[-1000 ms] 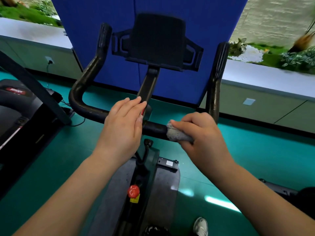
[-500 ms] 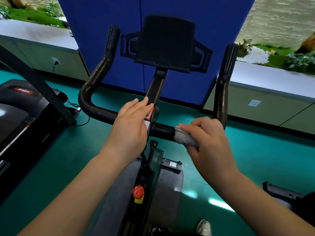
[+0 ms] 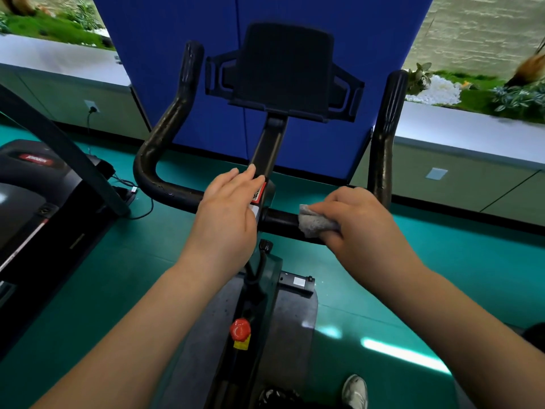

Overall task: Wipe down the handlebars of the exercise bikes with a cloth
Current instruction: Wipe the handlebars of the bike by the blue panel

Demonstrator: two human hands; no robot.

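Observation:
A black exercise-bike handlebar [image 3: 160, 149] curves up on both sides of a black tablet holder [image 3: 284, 69]. My left hand [image 3: 227, 214] rests flat on the crossbar at the centre stem, fingers straight. My right hand [image 3: 362, 222] grips a grey cloth [image 3: 314, 221] wrapped around the right part of the crossbar, just left of the right upright grip [image 3: 386, 137]. Only the cloth's left end shows; my fingers cover the remainder.
A red knob [image 3: 240, 330] sits on the bike frame below. A black treadmill [image 3: 35, 202] stands at the left on the green floor. A blue panel [image 3: 368, 39] rises behind the bike. My shoe [image 3: 355, 391] shows at the bottom.
My right hand and the cloth slid slightly right along the crossbar. The view shifted a little, and my left hand stayed on the centre of the bar.

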